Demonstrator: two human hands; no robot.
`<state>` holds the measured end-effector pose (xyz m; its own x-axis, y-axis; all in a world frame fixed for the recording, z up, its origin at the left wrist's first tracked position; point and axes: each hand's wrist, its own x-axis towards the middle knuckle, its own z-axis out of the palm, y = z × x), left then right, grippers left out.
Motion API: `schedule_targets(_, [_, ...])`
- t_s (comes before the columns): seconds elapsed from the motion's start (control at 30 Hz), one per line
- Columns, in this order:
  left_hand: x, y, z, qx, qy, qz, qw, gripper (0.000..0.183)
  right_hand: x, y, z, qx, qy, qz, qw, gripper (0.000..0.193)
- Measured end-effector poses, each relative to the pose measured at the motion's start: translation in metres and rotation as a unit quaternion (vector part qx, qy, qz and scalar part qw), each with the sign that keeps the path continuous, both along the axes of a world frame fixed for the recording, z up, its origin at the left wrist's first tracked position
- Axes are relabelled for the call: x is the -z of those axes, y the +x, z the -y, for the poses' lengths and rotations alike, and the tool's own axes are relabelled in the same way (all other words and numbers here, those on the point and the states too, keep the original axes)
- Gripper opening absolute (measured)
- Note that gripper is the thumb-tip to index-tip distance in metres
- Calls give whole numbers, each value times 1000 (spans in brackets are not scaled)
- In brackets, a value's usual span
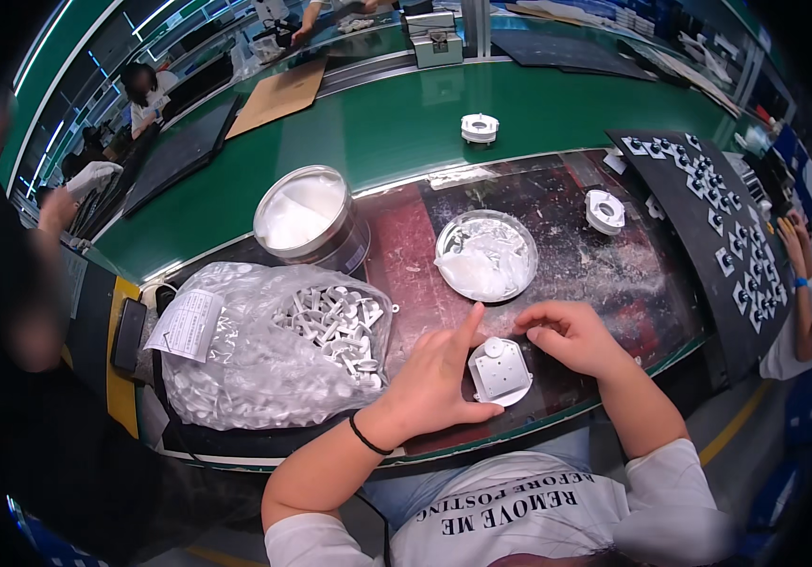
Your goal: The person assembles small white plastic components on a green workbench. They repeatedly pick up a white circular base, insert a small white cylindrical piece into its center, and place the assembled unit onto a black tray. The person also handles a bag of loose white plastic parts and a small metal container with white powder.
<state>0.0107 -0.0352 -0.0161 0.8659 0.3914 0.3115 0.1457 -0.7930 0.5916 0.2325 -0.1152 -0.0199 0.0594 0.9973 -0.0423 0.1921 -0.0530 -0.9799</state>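
Note:
A white plastic housing with a round boss and small holes lies at the table's near edge. My left hand grips it from the left, with the thumb at its lower edge and the index finger raised. My right hand is just above and right of the housing, its fingers curled toward the thumb. Whatever may be between those fingertips is too small to make out. Beyond my hands is a round metal lid with crumpled clear plastic film in it.
At left, a clear plastic bag holds many small white parts. Behind it stands a round tin with white contents. White ring-shaped parts lie farther off. A black board with several small pieces leans right. Other people work nearby.

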Motion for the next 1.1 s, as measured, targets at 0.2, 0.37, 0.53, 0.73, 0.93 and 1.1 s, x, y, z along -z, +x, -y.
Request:
schedule_targets(0.2, [0,-5,-9,-13,3,117,993,122,-9,0,-3,-99,-121,-151,976,33])
schedule_targets(0.37, [-7,-5,-11,-13,47,147,988,121,-9,-6,-10,-92,-119,-235,960,34])
schedule_targets(0.53, [-3,-4,-13,-27,31,191,981,120,-25,-8,-22,-73,-109,-205,970,36])
schedule_targets(0.73, [-5,-7,-16,-89,47,212,972,115,-42,17,-75,17,-19,-177,984,36])
schedule_targets(0.93, [-7,-2,-14,-59,63,176,981,98,-7,114,-190,215,19,-175,961,33])
schedule_targets(1.1, [-3,-5,-17,-61,104,154,981,107,22,129,-253,348,-16,-159,924,40])
